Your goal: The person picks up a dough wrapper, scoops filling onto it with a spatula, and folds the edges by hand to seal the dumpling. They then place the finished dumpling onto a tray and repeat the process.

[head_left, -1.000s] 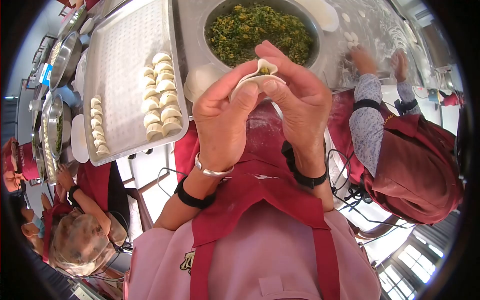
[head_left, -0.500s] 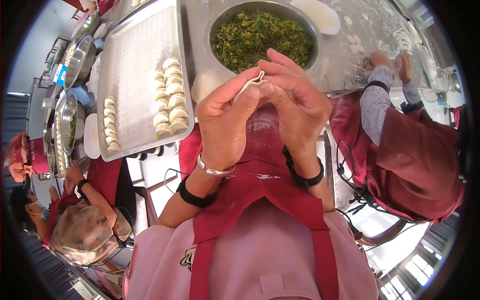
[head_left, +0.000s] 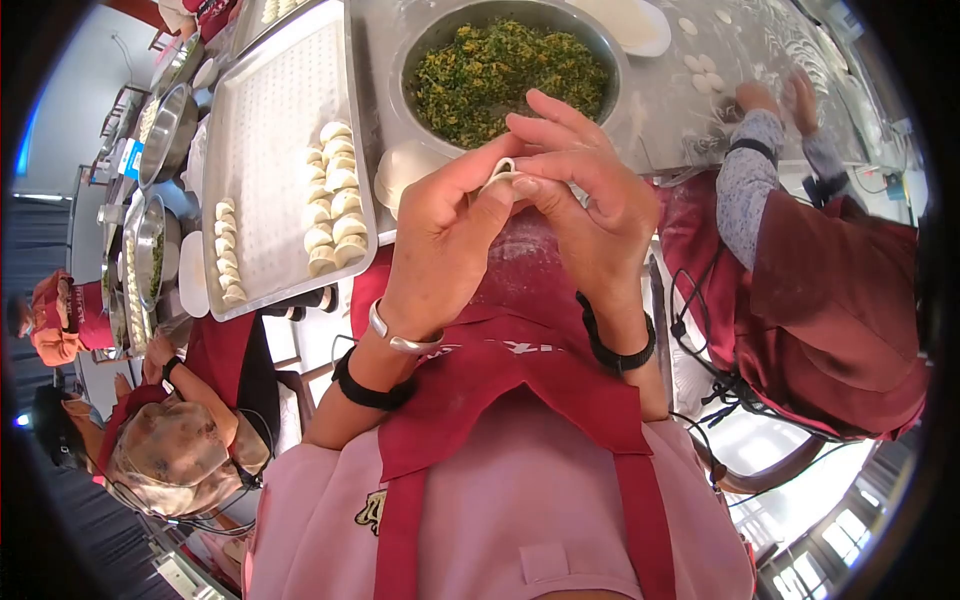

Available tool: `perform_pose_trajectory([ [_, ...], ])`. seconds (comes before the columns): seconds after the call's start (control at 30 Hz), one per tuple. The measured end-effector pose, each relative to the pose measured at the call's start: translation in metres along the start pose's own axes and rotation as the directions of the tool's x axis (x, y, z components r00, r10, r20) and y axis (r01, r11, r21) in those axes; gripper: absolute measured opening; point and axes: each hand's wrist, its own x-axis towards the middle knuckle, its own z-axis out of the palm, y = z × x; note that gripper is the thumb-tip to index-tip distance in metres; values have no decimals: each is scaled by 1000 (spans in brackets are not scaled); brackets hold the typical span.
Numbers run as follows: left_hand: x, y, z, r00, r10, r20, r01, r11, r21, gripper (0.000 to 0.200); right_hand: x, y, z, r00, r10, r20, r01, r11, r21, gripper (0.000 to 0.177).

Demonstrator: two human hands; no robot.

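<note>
Between the fingertips of both hands is a folded dumpling (head_left: 506,171) of pale dough, its edge showing a small open loop at the top. My left hand (head_left: 450,215) closes around its left side, thumb toward me. My right hand (head_left: 590,200) pinches the right side between thumb and index finger, with the other fingers raised. Most of the dumpling is hidden by my fingers. Just beyond my hands stands a metal bowl (head_left: 617,85) of chopped green and yellow filling (head_left: 510,80).
To the left, a metal tray (head_left: 280,120) carries rows of finished dumplings (head_left: 336,200). Dough wrappers (head_left: 703,75) lie on the floured table (head_left: 680,130) at right, near a co-worker's hands (head_left: 760,98). A white board (head_left: 640,25) sits behind the bowl. Another person (head_left: 180,440) works at left.
My fingers have shifted along the dumpling's edge, and its top now shows a rounded loop rather than a thin fold. The view has shifted slightly.
</note>
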Motion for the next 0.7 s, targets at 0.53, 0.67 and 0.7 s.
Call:
perform_pose_trajectory([
  [0.53, 18, 13, -15, 999, -30, 19, 32, 993, -114, 49, 21, 4, 2, 991, 85, 100, -92, 994, 65, 20],
  [0.67, 9, -1, -11, 995, -29, -97, -13, 913, -409, 46, 18, -4, 21, 991, 131, 31, -134, 985, 108, 16],
  [0.7, 7, -5, -12, 993, -33, -110, -21, 889, -458, 45, 17, -5, 24, 993, 113, 24, -115, 989, 92, 16],
])
